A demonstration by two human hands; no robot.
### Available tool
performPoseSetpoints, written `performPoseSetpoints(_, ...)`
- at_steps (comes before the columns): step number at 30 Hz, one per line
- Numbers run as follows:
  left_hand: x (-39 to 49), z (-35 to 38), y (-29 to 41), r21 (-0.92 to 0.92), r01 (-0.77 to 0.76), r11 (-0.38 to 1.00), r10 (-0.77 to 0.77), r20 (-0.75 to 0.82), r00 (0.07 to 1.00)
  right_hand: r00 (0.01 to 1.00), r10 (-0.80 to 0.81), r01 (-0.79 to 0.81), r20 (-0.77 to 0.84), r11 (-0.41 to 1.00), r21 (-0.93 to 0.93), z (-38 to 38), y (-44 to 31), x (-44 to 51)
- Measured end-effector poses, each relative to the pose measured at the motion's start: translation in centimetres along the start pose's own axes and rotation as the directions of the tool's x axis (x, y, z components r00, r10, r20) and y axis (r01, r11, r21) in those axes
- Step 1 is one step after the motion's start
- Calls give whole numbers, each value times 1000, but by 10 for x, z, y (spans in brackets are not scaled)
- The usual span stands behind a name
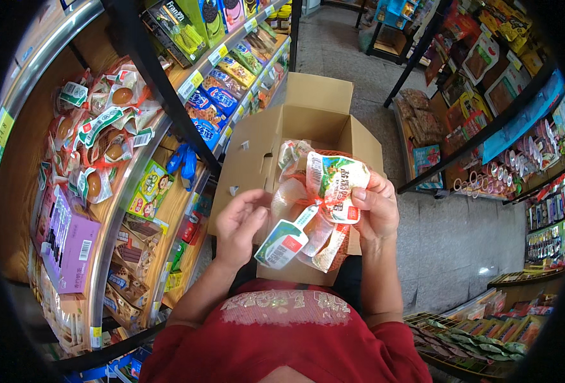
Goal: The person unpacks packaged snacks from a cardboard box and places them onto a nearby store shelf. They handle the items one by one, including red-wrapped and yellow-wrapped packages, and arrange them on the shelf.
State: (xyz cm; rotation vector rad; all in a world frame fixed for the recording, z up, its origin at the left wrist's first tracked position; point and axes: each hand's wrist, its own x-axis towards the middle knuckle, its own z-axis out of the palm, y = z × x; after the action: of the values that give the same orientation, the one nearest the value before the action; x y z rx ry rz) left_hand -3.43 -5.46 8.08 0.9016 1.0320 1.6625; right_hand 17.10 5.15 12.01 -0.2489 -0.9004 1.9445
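Observation:
In front of my chest hangs a red mesh bag of packaged eggs [332, 198], with a white and green tag [282, 243] dangling from its tied neck. My right hand [377, 210] grips the bag's right side, thumb across one printed packet. On the other side, my left hand [244, 225] is held up with fingers apart and curled, close to the bag; I see nothing in it. Behind and below the bag stands a cardboard box [253, 163] with its flaps up. The part of the box I can see inside shows bare cardboard, and the bag hides the rest.
On the left shelf lie several similar mesh bags of eggs [105, 129] above a purple carton [69, 239]. Blue biscuit packs [210, 107] fill the shelf farther along. A black upright post [167, 91] crosses the shelf front. Snack racks [483, 110] line the right of the tiled floor [450, 244].

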Motion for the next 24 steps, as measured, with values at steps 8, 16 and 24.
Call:
performPoseSetpoints(8,7,34,37,694,-543,472,368,405,837,999,24,-33,-43,971,-239,23,4,-12)
performPoseSetpoints(16,6,31,18,596,-531,603,400,350,847,997,-14,-16,-74,922,-386,41,8,-13)
performPoseSetpoints(24,5,21,0,383,-448,808,373,257,892,988,1,-63,-157,918,-391,40,15,-12)
